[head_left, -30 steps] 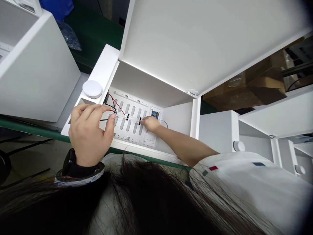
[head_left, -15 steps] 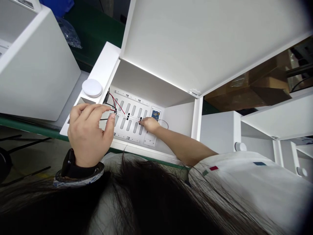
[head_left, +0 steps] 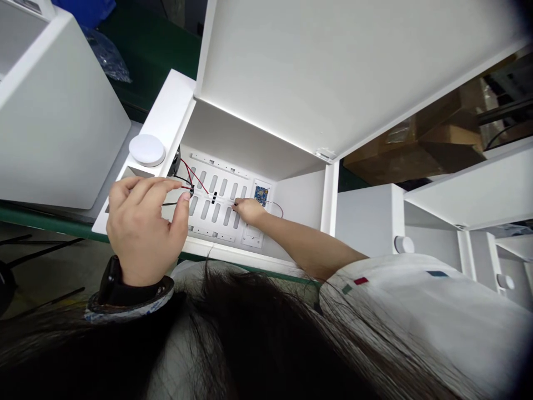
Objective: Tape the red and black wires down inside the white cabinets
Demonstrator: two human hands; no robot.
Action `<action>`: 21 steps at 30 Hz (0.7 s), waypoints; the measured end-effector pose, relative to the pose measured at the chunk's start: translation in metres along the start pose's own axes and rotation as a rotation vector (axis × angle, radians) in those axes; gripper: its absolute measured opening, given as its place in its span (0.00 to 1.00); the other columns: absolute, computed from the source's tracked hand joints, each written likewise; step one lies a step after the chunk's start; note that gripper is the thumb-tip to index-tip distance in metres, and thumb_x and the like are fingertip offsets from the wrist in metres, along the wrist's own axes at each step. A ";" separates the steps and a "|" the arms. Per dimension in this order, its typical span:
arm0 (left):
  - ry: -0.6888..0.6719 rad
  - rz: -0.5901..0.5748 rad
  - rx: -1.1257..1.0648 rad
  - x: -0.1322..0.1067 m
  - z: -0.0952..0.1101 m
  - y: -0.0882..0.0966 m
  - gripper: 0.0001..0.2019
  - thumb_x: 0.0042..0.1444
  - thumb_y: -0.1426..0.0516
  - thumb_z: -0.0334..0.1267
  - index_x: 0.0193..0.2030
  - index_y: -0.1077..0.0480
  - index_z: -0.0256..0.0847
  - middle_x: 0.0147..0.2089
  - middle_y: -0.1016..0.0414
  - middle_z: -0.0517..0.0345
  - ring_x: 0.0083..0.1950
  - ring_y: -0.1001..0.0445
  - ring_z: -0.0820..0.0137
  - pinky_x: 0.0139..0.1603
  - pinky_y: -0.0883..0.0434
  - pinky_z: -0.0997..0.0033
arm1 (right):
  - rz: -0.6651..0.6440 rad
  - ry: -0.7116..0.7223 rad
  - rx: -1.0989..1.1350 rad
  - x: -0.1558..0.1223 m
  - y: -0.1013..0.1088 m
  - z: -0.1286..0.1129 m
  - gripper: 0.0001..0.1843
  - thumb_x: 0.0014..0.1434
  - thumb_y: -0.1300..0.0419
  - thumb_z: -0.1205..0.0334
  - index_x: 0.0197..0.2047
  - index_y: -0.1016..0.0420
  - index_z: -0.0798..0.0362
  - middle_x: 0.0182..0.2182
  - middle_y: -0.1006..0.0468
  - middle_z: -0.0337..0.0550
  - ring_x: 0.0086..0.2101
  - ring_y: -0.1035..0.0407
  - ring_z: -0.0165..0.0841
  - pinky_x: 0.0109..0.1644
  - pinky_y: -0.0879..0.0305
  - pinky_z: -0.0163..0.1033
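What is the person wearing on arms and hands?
Both hands are bare, no gloves. The left hand has a black watch strap by a dark sleeve cuff with a pale patterned edge. The right hand has a bare forearm and a short white sleeve with small red, green and blue patches.

What the right hand [head_left: 249, 210] presses on the slotted panel [head_left: 210, 208] is too small to tell.

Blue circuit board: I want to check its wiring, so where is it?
In the head view, the blue circuit board sits inside the open white cabinet, at the right end of the slotted panel, just beyond the right hand.
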State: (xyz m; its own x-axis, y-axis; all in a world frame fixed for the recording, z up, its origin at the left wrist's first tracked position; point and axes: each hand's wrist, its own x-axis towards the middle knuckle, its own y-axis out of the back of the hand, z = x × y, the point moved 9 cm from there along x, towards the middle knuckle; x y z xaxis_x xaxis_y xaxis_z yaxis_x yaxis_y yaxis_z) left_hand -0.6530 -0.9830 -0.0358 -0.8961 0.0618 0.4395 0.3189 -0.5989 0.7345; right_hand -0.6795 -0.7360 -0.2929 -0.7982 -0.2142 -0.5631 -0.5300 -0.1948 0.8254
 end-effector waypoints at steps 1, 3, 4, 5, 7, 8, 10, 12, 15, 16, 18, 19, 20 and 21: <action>0.000 0.003 0.004 0.000 0.000 0.000 0.11 0.55 0.40 0.39 0.45 0.25 0.42 0.46 0.22 0.56 0.52 0.32 0.57 0.56 0.36 0.56 | 0.001 0.005 -0.016 0.000 0.001 -0.001 0.25 0.70 0.61 0.57 0.48 0.26 0.61 0.44 0.24 0.57 0.44 0.29 0.42 0.42 0.37 0.40; -0.003 0.006 0.010 0.000 0.001 0.001 0.11 0.55 0.40 0.40 0.44 0.25 0.42 0.45 0.22 0.56 0.51 0.33 0.57 0.56 0.35 0.56 | 0.008 0.040 -0.047 0.000 0.003 -0.006 0.23 0.70 0.60 0.61 0.48 0.25 0.61 0.46 0.25 0.58 0.46 0.31 0.43 0.42 0.37 0.41; -0.005 0.009 0.012 0.000 0.001 0.001 0.11 0.55 0.40 0.40 0.44 0.25 0.42 0.45 0.22 0.56 0.51 0.33 0.57 0.56 0.35 0.56 | 0.014 0.065 -0.059 -0.001 0.005 -0.010 0.22 0.69 0.58 0.63 0.50 0.26 0.59 0.47 0.26 0.58 0.48 0.32 0.44 0.43 0.37 0.41; -0.006 0.009 0.012 0.000 0.001 0.002 0.11 0.55 0.40 0.40 0.44 0.25 0.42 0.45 0.22 0.56 0.51 0.33 0.57 0.56 0.35 0.56 | 0.018 0.094 -0.068 -0.001 0.006 -0.013 0.21 0.68 0.58 0.65 0.53 0.26 0.58 0.48 0.27 0.57 0.49 0.33 0.44 0.43 0.37 0.41; -0.007 0.013 0.012 0.000 0.001 0.002 0.11 0.55 0.40 0.39 0.44 0.25 0.42 0.45 0.22 0.56 0.52 0.33 0.57 0.56 0.36 0.56 | 0.017 0.136 -0.083 -0.002 0.009 -0.019 0.22 0.67 0.57 0.68 0.58 0.29 0.55 0.49 0.27 0.56 0.50 0.34 0.44 0.45 0.38 0.42; -0.007 0.015 0.012 0.000 0.001 0.001 0.11 0.55 0.40 0.39 0.44 0.25 0.42 0.45 0.22 0.56 0.52 0.33 0.57 0.57 0.36 0.56 | 0.010 0.138 -0.088 -0.003 0.010 -0.020 0.22 0.67 0.57 0.68 0.59 0.31 0.54 0.49 0.28 0.55 0.50 0.35 0.44 0.45 0.38 0.42; -0.008 0.017 0.013 0.000 0.001 0.001 0.11 0.55 0.40 0.39 0.44 0.25 0.42 0.45 0.22 0.56 0.52 0.33 0.57 0.57 0.36 0.56 | -0.018 0.119 -0.089 -0.005 0.012 -0.018 0.23 0.68 0.58 0.67 0.62 0.33 0.53 0.50 0.28 0.55 0.50 0.34 0.45 0.45 0.37 0.42; -0.011 0.017 0.012 -0.001 0.000 0.001 0.11 0.55 0.40 0.39 0.44 0.25 0.42 0.46 0.22 0.56 0.52 0.33 0.58 0.57 0.36 0.56 | -0.068 0.072 -0.072 -0.007 0.015 -0.013 0.23 0.69 0.58 0.63 0.63 0.34 0.53 0.51 0.28 0.56 0.51 0.34 0.44 0.45 0.37 0.41; -0.023 0.004 0.006 -0.002 0.000 0.000 0.11 0.55 0.40 0.39 0.45 0.25 0.41 0.47 0.22 0.56 0.52 0.33 0.58 0.58 0.36 0.56 | -0.164 -0.049 -0.025 -0.014 0.019 -0.002 0.23 0.69 0.56 0.57 0.61 0.32 0.56 0.50 0.27 0.59 0.50 0.32 0.44 0.47 0.36 0.40; -0.025 0.001 0.005 -0.002 0.000 0.001 0.11 0.55 0.40 0.39 0.45 0.25 0.41 0.47 0.22 0.56 0.51 0.33 0.58 0.58 0.36 0.56 | -0.193 -0.092 -0.010 -0.017 0.020 0.002 0.24 0.69 0.56 0.54 0.60 0.31 0.57 0.49 0.26 0.60 0.50 0.32 0.45 0.47 0.36 0.40; -0.026 -0.003 0.009 -0.003 -0.001 0.001 0.11 0.55 0.40 0.39 0.45 0.25 0.41 0.47 0.22 0.55 0.51 0.32 0.58 0.58 0.36 0.56 | -0.243 -0.153 0.016 -0.021 0.020 0.008 0.25 0.69 0.55 0.51 0.58 0.29 0.57 0.48 0.25 0.61 0.50 0.31 0.46 0.48 0.35 0.42; -0.026 -0.004 0.011 -0.003 -0.002 0.001 0.11 0.55 0.40 0.39 0.45 0.25 0.41 0.47 0.22 0.55 0.51 0.32 0.58 0.58 0.36 0.56 | -0.261 -0.173 0.027 -0.023 0.020 0.010 0.26 0.68 0.55 0.51 0.57 0.29 0.57 0.48 0.25 0.61 0.50 0.31 0.47 0.48 0.35 0.43; -0.026 -0.003 0.013 -0.002 -0.002 0.001 0.11 0.55 0.40 0.39 0.45 0.25 0.41 0.47 0.22 0.55 0.51 0.32 0.58 0.58 0.36 0.56 | -0.274 -0.192 0.037 -0.025 0.019 0.012 0.26 0.68 0.56 0.50 0.57 0.28 0.58 0.48 0.24 0.61 0.49 0.30 0.47 0.48 0.35 0.45; -0.028 -0.004 0.014 -0.002 -0.002 0.001 0.12 0.55 0.40 0.39 0.45 0.25 0.41 0.46 0.22 0.55 0.51 0.32 0.58 0.58 0.36 0.56 | -0.283 -0.212 0.044 -0.026 0.018 0.015 0.27 0.68 0.56 0.50 0.56 0.27 0.58 0.48 0.24 0.62 0.49 0.30 0.48 0.48 0.34 0.46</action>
State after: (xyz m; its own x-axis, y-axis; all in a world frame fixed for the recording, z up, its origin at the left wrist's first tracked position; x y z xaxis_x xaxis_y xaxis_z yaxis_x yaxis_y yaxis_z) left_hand -0.6514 -0.9852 -0.0373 -0.8885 0.0861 0.4508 0.3201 -0.5875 0.7432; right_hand -0.6726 -0.7200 -0.2625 -0.6570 0.0471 -0.7524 -0.7469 -0.1759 0.6412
